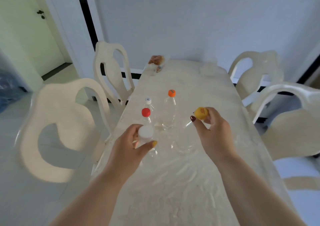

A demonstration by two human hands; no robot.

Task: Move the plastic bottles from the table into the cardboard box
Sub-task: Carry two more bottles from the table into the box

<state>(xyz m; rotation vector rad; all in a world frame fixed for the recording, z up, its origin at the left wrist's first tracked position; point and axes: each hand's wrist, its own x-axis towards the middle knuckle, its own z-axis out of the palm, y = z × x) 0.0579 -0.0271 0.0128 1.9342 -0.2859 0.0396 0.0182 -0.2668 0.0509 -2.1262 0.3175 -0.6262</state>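
Note:
Several clear plastic bottles stand on a cream table point(181, 182). My left hand point(131, 144) grips the neck of a white-capped bottle point(146, 132) near the table's left edge. My right hand point(213, 130) holds a yellow-capped bottle point(200, 113) by its top; its clear body reaches down toward the table. Behind them stand a red-capped bottle point(146, 112), a small white-capped bottle point(148, 101) and an orange-capped bottle point(171, 93). No cardboard box is in view.
Cream chairs flank the table: two on the left point(57, 130) point(110, 73) and two on the right point(294, 130) point(256, 70). A wrapped snack packet point(156, 60) lies at the table's far left corner. A pale door point(26, 26) is at the far left.

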